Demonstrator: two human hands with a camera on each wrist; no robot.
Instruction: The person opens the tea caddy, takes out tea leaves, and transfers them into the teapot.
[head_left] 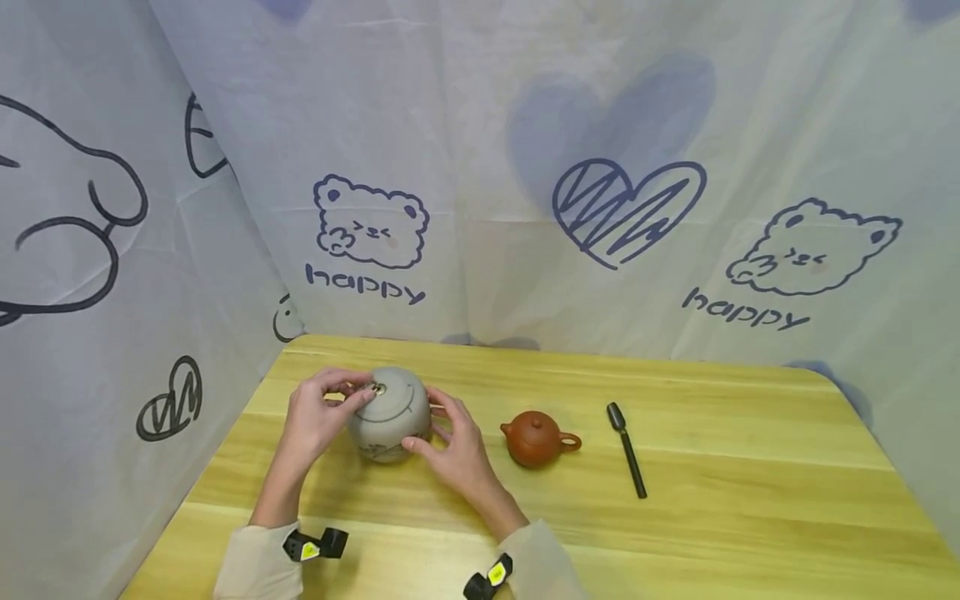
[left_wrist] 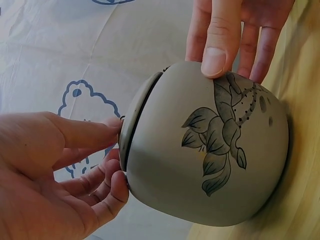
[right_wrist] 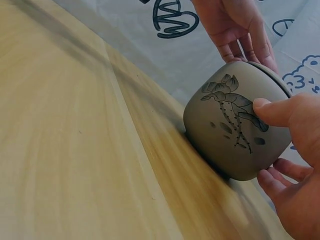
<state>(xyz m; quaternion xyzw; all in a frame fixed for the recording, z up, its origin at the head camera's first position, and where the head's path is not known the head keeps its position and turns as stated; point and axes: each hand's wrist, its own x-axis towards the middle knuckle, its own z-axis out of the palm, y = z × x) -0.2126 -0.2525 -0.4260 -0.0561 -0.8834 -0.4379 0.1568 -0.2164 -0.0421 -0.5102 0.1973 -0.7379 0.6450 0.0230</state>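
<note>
A rounded grey ceramic jar [head_left: 375,435] stands on the table at centre left, with a dark lotus painted on its side [left_wrist: 215,145]. Its lid [head_left: 395,402] bears a small metal ring, and a dark gap shows along the lid's edge in the left wrist view. My left hand [head_left: 313,421] pinches the lid at that ring with thumb and fingers, other fingertips right at the rim. From the right, my right hand [head_left: 459,454] grips the jar's body, thumb on the near side, fingers round the far side.
Right of the jar sits a small reddish-brown clay teapot [head_left: 534,440], spout toward the jar. Farther right lies a dark slender scoop-like tool [head_left: 627,450]. Printed white cloth [head_left: 480,250] hangs behind and to the left of the wooden table [head_left: 720,517].
</note>
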